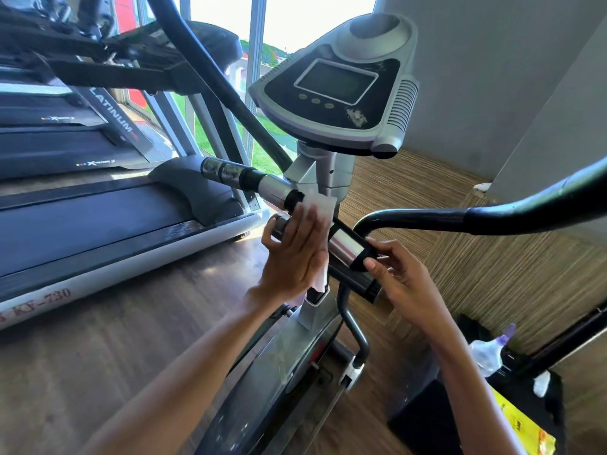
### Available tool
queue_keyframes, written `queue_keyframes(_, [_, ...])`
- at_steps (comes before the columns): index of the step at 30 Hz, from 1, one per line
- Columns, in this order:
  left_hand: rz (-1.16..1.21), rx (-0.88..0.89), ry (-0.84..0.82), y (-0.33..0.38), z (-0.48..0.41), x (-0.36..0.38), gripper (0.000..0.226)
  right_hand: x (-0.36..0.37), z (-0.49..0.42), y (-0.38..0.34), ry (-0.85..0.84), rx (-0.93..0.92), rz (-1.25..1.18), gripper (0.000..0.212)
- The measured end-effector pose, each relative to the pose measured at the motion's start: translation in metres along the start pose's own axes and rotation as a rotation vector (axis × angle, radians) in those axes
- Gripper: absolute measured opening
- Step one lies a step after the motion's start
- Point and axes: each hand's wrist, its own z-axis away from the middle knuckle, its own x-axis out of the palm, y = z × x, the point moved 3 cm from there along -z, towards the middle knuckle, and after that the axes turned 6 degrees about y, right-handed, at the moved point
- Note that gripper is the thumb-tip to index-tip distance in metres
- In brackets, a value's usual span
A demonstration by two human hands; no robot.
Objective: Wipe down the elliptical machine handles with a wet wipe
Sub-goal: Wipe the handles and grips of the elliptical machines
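The elliptical's fixed right handle (349,249), black with chrome sensor bands, slants down toward me at the centre. My left hand (294,254) presses a white wet wipe (320,205) flat against the upper part of this handle, fingers extended. My right hand (399,277) grips the handle's lower end between thumb and fingers. The matching left handle (230,174) juts out to the left of the post. Two long black swing arms curve past, one at upper left (210,70) and one at the right (492,216). The grey console (338,83) sits above.
A treadmill (98,224) stands close on the left, with another behind it. A spray bottle (489,353) and a yellow packet (522,428) lie at the lower right. Wooden floor lies below, a grey wall stands to the right, and a window is behind the console.
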Motion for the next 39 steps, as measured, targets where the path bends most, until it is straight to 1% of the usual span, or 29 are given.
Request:
queue_keyframes(1, [0.006, -0.058, 0.008, -0.005, -0.003, 0.0, 0.053, 0.0, 0.0, 0.0, -0.002, -0.002, 0.002, 0.027])
queue_keyframes(3, [0.044, -0.234, 0.018, -0.014, -0.009, -0.001, 0.054, 0.0, 0.001, 0.0, -0.002, -0.006, 0.01, 0.028])
queue_keyframes(4, [0.062, -0.263, 0.013, -0.013, -0.01, -0.001, 0.054, 0.001, 0.001, 0.0, 0.001, -0.007, 0.012, 0.028])
queue_keyframes(5, [0.067, -0.243, 0.007, -0.008, -0.008, -0.001, 0.053, 0.001, 0.001, 0.0, 0.003, -0.006, 0.011, 0.028])
queue_keyframes(8, [0.017, -0.101, 0.003, 0.001, -0.004, -0.001, 0.05, 0.001, 0.001, -0.001, 0.007, -0.002, 0.011, 0.027])
queue_keyframes(10, [0.049, -0.112, 0.053, -0.003, -0.008, -0.004, 0.045, 0.001, 0.002, 0.0, -0.012, -0.002, 0.025, 0.028])
queue_keyframes(14, [0.274, -0.127, 0.225, -0.011, -0.016, -0.012, 0.031, -0.005, -0.003, -0.004, -0.056, -0.024, 0.11, 0.027])
queue_keyframes(15, [0.318, -0.146, 0.271, -0.014, -0.017, -0.014, 0.027, -0.005, -0.006, -0.008, -0.045, -0.039, 0.14, 0.026])
queue_keyframes(18, [0.474, -0.293, 0.36, -0.028, -0.017, -0.022, 0.025, -0.002, -0.02, -0.029, 0.091, -0.146, 0.228, 0.033])
queue_keyframes(19, [0.507, -0.355, 0.391, -0.034, -0.016, -0.025, 0.026, 0.004, -0.027, -0.039, 0.12, -0.199, 0.259, 0.033])
queue_keyframes(20, [0.514, -0.422, 0.429, -0.043, -0.016, -0.029, 0.026, 0.011, -0.035, -0.05, 0.114, -0.249, 0.292, 0.032])
queue_keyframes(23, [0.446, -0.656, 0.564, -0.078, -0.016, -0.043, 0.027, 0.046, -0.063, -0.076, -0.04, -0.359, 0.472, 0.033])
queue_keyframes(25, [0.404, -0.809, 0.651, -0.104, -0.017, -0.051, 0.029, 0.071, -0.084, -0.087, -0.147, -0.408, 0.648, 0.039])
queue_keyframes(26, [0.378, -0.856, 0.688, -0.117, -0.02, -0.055, 0.03, 0.082, -0.093, -0.09, -0.191, -0.43, 0.746, 0.044])
queue_keyframes(28, [0.314, -0.889, 0.728, -0.135, -0.029, -0.058, 0.03, 0.099, -0.107, -0.089, -0.266, -0.452, 0.906, 0.056])
queue_keyframes(29, [0.292, -0.863, 0.714, -0.141, -0.035, -0.058, 0.031, 0.104, -0.112, -0.087, -0.292, -0.45, 0.959, 0.06])
queue_keyframes(30, [0.292, -0.789, 0.66, -0.142, -0.041, -0.055, 0.031, 0.107, -0.115, -0.085, -0.305, -0.446, 0.994, 0.063])
queue_keyframes(32, [0.226, -0.55, 0.448, -0.134, -0.045, -0.042, 0.033, 0.109, -0.118, -0.083, -0.309, -0.449, 1.018, 0.064])
queue_keyframes(33, [0.138, -0.452, 0.338, -0.129, -0.04, -0.032, 0.036, 0.108, -0.119, -0.083, -0.315, -0.452, 1.018, 0.065])
queue_keyframes(34, [0.052, -0.39, 0.252, -0.127, -0.034, -0.024, 0.038, 0.108, -0.12, -0.082, -0.326, -0.452, 1.016, 0.064])
queue_keyframes(36, [-0.044, -0.377, 0.157, -0.135, -0.025, -0.014, 0.043, 0.106, -0.122, -0.08, -0.343, -0.451, 1.008, 0.063])
queue_keyframes(38, [-0.056, -0.423, 0.107, -0.147, -0.026, -0.012, 0.046, 0.105, -0.124, -0.078, -0.35, -0.458, 1.005, 0.062])
queue_keyframes(39, [-0.059, -0.414, 0.083, -0.151, -0.028, -0.011, 0.046, 0.104, -0.125, -0.077, -0.351, -0.462, 1.001, 0.061])
